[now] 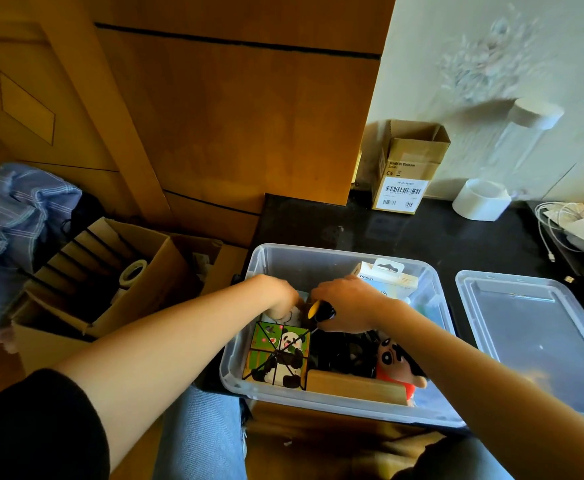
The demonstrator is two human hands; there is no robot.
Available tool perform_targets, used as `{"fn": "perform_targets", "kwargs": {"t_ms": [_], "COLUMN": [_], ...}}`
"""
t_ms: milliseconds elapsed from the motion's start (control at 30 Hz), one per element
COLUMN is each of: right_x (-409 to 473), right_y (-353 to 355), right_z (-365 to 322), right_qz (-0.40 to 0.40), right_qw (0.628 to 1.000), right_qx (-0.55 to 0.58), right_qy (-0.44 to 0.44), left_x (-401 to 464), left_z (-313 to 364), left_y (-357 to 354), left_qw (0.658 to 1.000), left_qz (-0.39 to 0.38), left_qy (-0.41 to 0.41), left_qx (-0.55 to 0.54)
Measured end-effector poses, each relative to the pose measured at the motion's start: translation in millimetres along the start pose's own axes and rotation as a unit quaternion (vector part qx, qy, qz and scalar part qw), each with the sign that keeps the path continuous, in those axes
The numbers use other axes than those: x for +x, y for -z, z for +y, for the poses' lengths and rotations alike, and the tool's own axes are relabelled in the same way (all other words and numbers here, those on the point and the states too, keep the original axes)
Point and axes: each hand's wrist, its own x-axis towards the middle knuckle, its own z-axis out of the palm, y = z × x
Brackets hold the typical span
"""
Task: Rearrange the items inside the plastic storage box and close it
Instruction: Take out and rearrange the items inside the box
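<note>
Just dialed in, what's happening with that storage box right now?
A person has both hands inside the open plastic storage box. The right hand grips a small black and yellow object; the left hand reaches in beside it, what it touches is hidden. A panda cube, a wooden block, a plush doll and a Belkin package sit inside. The lid lies off to the right.

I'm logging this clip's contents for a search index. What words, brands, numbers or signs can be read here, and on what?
"belkin": white package standing at the back of the plastic storage box.
"Made in Vietnam": side of the small cardboard box by the wall.
"CE" mark: same box, below that line.
White barcode label on that box: digits too small to read.
Digits on the belkin package's front: partly hidden by the right hand.
</note>
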Motion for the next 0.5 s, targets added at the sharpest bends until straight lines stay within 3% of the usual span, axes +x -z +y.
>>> {"fn": "perform_targets", "kwargs": {"t_ms": [233, 400, 500], "right_x": [0.0, 0.2, 2.4], "right_y": [1.2, 6.8, 5.9], "right_z": [-4.0, -7.3, -9.9], "right_qz": [-0.006, -0.026, -0.031], "right_qw": [1.0, 0.999, 0.997], "right_qx": [-0.021, -0.046, -0.065], "right_qy": [0.002, 0.002, 0.007], "left_x": [2.6, 2.8, 0.9], "left_z": [-4.3, 1.2, -3.1], "left_y": [-9.5, -10.0, -7.7], "left_qw": [0.996, 0.99, 0.971], "left_qz": [0.068, 0.047, 0.113], "left_qy": [0.041, 0.057, 0.03], "left_qx": [-0.051, -0.119, -0.208]}}
